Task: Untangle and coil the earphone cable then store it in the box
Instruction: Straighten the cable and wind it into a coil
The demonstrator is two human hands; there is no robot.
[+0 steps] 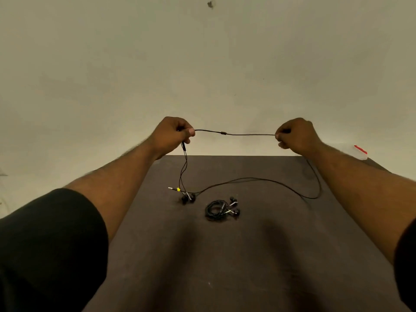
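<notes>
No readable text or labels anywhere.

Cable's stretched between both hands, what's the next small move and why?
Probably loop the taut span from the right hand round the left hand to start a coil: the earphone cable runs clean between them, and the rest trails knot-free on the table.

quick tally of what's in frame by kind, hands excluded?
Earphone sets: 2, stretched earphone cable held by left hand and right hand; coiled earphones on the table
Box: 1, far right table edge
Total: 3
</notes>
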